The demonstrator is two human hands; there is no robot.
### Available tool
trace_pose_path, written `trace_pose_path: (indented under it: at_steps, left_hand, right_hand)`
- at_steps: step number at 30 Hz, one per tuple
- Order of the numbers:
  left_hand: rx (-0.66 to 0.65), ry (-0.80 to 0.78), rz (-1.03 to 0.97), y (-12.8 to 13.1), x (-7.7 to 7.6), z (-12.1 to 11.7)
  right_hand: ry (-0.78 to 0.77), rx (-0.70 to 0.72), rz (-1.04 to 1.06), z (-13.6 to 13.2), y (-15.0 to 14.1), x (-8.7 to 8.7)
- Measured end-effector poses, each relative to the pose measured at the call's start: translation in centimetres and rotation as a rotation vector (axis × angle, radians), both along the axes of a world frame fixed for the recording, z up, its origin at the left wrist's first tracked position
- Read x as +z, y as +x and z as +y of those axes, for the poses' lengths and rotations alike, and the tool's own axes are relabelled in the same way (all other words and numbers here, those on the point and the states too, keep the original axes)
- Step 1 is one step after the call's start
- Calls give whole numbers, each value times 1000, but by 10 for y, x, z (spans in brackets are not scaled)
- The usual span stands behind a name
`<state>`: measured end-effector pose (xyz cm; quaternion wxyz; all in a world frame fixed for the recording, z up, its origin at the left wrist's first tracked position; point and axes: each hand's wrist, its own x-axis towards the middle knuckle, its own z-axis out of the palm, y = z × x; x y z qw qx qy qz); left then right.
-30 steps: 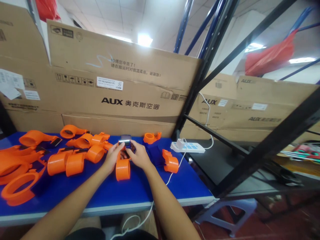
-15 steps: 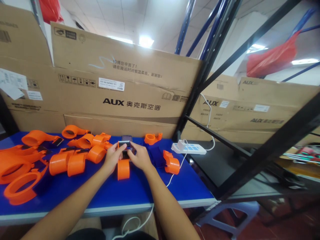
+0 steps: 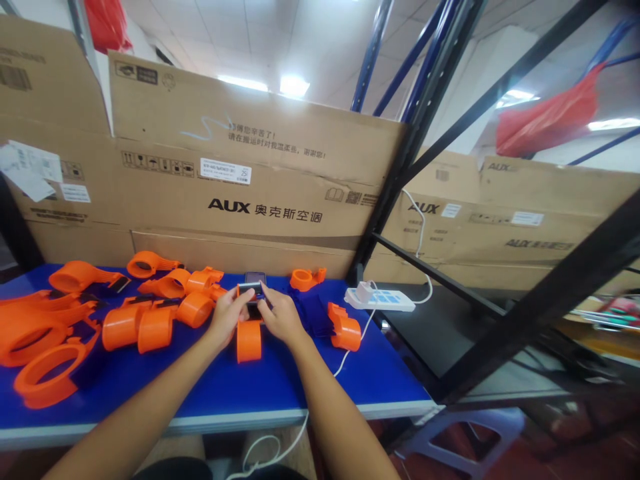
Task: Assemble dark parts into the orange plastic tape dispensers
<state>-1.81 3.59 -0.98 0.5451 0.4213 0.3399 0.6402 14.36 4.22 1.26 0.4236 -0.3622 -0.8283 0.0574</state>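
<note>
Both hands meet at the middle of the blue table (image 3: 280,387). My left hand (image 3: 226,319) and my right hand (image 3: 281,316) pinch a small metal-and-black part (image 3: 250,289) on top of an orange plastic tape dispenser (image 3: 249,340), whose round drum stands on the table between my wrists. The fingers of both hands are closed around the part. A dark phone-like object (image 3: 255,276) stands just behind them.
Several more orange dispenser pieces (image 3: 125,325) lie across the left of the table; two others (image 3: 345,328) sit to the right. A white power strip (image 3: 380,299) with a cable rests at the table's right end. Large cardboard boxes (image 3: 250,180) stand behind; black shelf struts (image 3: 400,160) rise on the right.
The hands have stayed on the same dispenser; its drum has turned slightly and sits more upright. The view has shifted a little.
</note>
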Motion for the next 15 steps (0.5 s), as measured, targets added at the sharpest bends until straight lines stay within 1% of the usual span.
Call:
trace_pose_path:
  at_steps: [4, 6, 11, 15]
  left_hand:
    - [14, -6, -1, 0, -1, 2]
    - [0, -8, -22, 0, 0, 1]
    - [-93, -89, -141, -1, 3, -2]
    - [-153, -134, -254, -3, 5, -1]
  right_hand:
    - [25, -15, -18, 2, 0, -2]
    - [20, -17, -13, 2, 0, -2]
    - [-41, -22, 10, -2, 1, 2]
    - [-43, -35, 0, -2, 3, 5]
